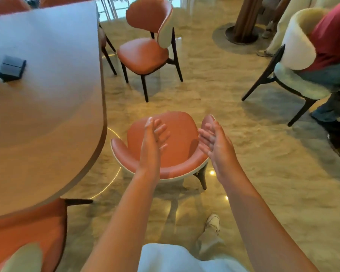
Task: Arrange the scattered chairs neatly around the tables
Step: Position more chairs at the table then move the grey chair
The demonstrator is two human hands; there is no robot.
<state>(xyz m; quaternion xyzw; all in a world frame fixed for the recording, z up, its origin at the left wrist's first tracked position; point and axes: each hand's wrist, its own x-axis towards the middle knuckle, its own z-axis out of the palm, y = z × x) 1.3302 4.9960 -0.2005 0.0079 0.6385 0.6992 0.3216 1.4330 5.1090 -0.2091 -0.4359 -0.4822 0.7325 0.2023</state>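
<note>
An orange chair [181, 142] with a white shell stands on the floor just right of the table [47, 107], its backrest nearest me. My left hand [152, 138] and my right hand [214, 142] hover above the chair with fingers straight and palms facing each other, touching nothing. A second orange chair [145, 52] stands farther back, apart from the table's right edge. A third orange chair [28, 232] is tucked under the table at the bottom left.
A dark box [12, 68] lies on the table. A person in a red top sits on a white chair [298, 61] at the right. A wooden pillar base [243, 34] stands at the back. Open marble floor lies between the chairs.
</note>
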